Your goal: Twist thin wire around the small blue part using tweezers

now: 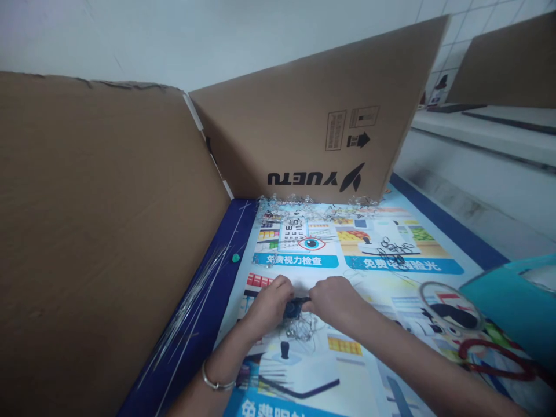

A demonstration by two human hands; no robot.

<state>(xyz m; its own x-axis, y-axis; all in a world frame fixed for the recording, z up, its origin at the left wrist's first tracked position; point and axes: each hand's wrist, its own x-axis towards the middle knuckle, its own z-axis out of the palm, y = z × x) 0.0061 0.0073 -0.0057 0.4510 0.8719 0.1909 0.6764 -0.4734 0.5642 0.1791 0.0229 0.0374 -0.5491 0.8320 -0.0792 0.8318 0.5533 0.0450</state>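
Forearms [226, 358], hands [270, 302] on dark object [293, 308]

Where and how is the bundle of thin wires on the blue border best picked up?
Probably around mid-length, from above and the side away from the large cardboard panel. The wires lie loosely side by side, nearly parallel, so fingers closing across them should gather most.

Cardboard [278, 127]: brown, standing up, black letters upside down
Wall [130, 40]: pale, behind the cardboard
Bottle [438, 94]: small, dark top, near the ledge [478, 132]
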